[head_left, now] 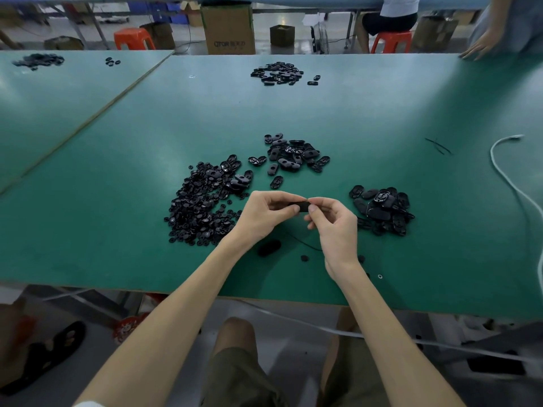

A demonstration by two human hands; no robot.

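Left hand (264, 214) and right hand (335, 226) each pinch an end of a small black oval plastic shell (300, 205), lifted above the green table (367, 113) between the loose pile of small round black parts (199, 211) and the heap of black oval shells (383, 208), probably for easy reach while fitting.

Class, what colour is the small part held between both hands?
The part is black; head view.

both hands (266, 214) (335, 227) pinch black part (300, 206) above green table (117, 142)

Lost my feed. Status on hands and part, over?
Left hand and right hand pinch black part above table. Left pile, right pile flank them. Nothing blocking.
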